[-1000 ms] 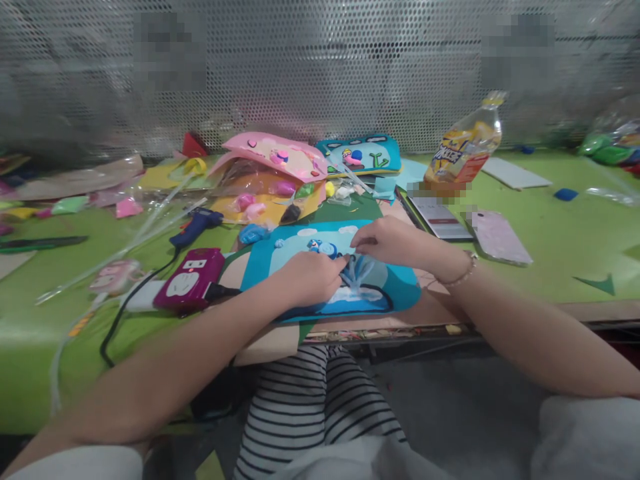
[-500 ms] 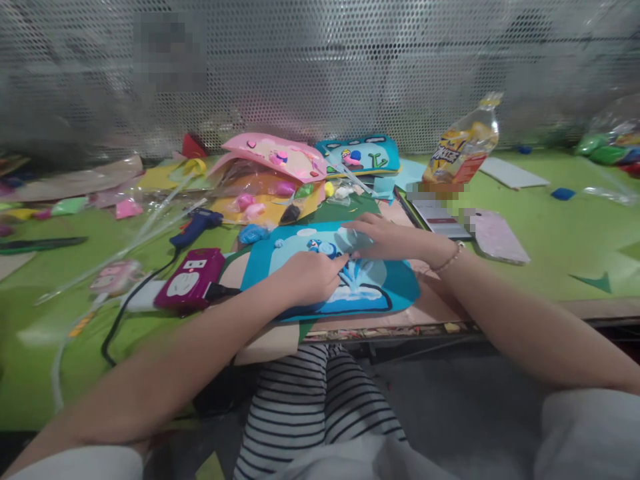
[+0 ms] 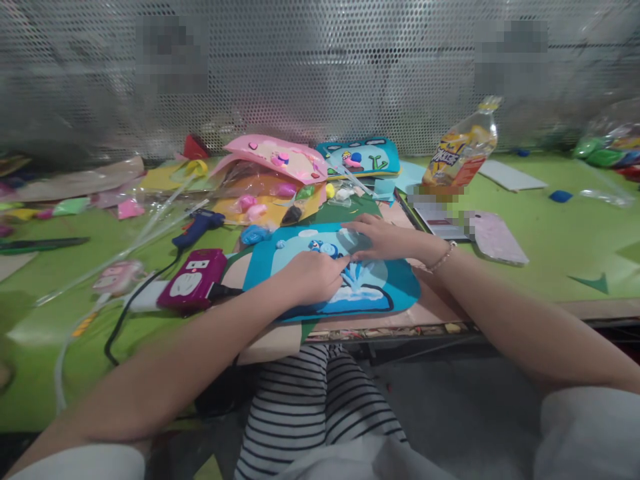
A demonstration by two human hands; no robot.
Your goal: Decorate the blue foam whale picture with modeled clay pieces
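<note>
Clear bag [image 3: 251,204] holds lumps [image 3: 257,213] beyond blue panel [image 3: 260,270]

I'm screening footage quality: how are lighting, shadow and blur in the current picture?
Head view: dim, greyish light, pale glare on the green tabletop at left; head view: soft shadow beside the blue board; head view: left forearm blurred, pixelated patches over the perforated panel.

Perforated silvery wall [image 3: 320,80] behind a green tabletop [image 3: 560,240], grey floor [image 3: 450,413] below.
</note>
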